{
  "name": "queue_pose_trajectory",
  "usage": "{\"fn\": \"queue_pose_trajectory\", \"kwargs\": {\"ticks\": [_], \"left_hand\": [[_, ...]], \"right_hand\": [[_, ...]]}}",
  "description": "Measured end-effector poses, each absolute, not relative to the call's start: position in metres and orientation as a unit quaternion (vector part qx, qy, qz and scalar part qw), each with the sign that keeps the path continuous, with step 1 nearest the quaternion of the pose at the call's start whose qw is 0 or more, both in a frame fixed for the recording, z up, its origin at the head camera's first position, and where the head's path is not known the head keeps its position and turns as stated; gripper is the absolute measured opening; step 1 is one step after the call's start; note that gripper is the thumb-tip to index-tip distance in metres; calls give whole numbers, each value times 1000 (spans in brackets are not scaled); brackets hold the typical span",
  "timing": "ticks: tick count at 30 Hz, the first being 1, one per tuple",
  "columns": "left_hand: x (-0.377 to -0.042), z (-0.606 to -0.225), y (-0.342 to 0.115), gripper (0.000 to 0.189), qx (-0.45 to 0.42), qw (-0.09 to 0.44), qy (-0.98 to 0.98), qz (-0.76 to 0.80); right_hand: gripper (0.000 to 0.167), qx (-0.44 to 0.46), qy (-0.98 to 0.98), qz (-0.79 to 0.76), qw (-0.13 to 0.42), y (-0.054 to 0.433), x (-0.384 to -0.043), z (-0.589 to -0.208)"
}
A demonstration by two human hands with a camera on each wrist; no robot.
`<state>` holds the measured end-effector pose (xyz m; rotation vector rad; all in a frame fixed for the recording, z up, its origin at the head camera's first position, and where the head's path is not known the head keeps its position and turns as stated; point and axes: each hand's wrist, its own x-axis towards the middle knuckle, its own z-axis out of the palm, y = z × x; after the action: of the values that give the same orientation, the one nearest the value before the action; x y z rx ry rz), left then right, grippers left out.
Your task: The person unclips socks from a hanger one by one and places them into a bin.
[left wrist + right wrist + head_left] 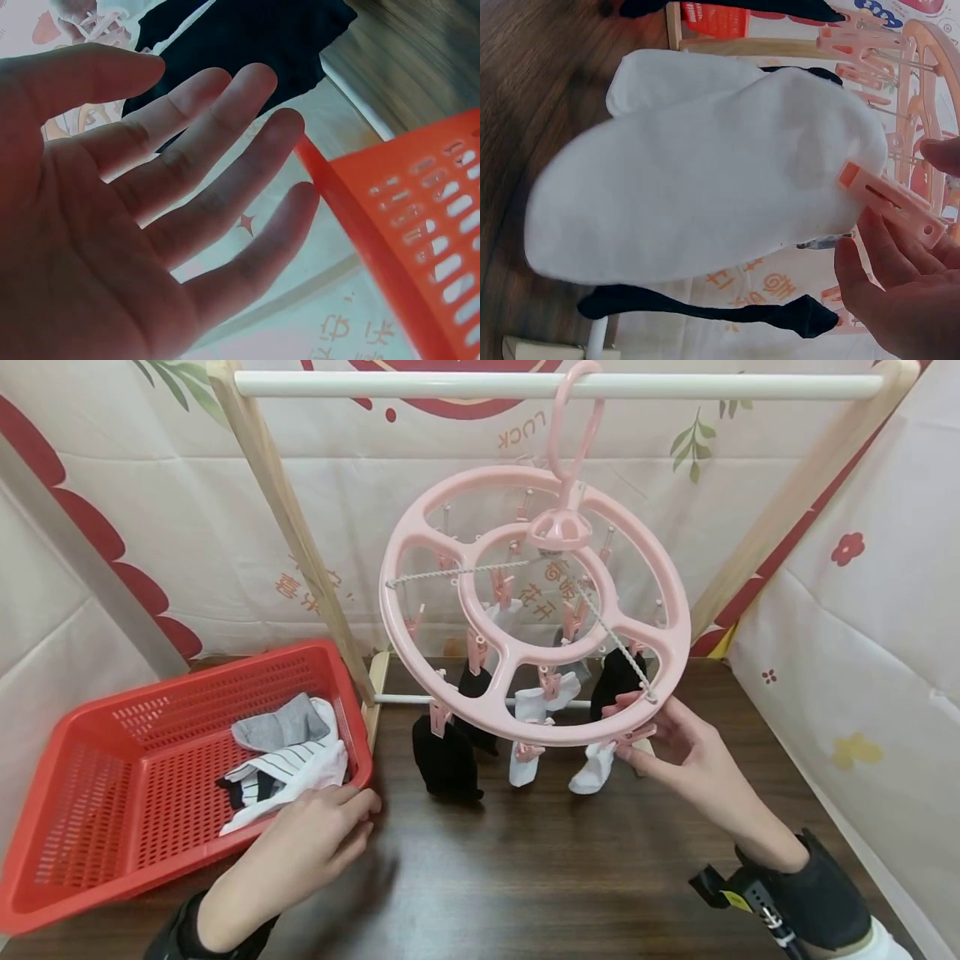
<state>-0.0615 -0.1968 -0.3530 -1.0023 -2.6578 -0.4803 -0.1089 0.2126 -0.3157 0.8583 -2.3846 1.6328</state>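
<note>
White sock [690, 195] hangs from clip [889, 206]; right hand [701, 760] at clip, pinch indeterminable; left hand [315, 827] spread beside basket [105, 889].

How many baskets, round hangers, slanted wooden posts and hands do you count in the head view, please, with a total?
Red basket: 1
Pink round hanger: 1
Slanted wooden posts: 2 (left post, right post)
Hands: 2 (left hand, right hand)
Total: 6
</note>
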Motion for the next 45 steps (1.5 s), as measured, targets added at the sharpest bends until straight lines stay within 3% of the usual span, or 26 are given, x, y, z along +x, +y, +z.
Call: {"fn": "queue_pose_trajectory", "kwargs": {"ticks": [3,7,22,29,35,45], "left_hand": [[-61,-353,-192,18,-349,127,-914,-162],[-60,-352,-183,14,-343,75,-921,-170],[-68,-372,-127,9,-367,-51,-902,-222],[-77,-393,-95,8,-363,-27,-906,-216],[-81,-404,-77,27,-359,-1,-889,-286],[-93,-408,-51,52,-332,-15,-880,-338]], "right_hand": [[62,282,-802,519,92,212,-106,-316],[66,274,-813,499,119,211,-101,-316],[59,261,-790,543,113,209,-94,-321],[51,240,-800,539,106,209,-88,-322],[39,238,-775,575,108,206,-86,-326],[38,226,-757,607,86,193,-88,-333]]}}
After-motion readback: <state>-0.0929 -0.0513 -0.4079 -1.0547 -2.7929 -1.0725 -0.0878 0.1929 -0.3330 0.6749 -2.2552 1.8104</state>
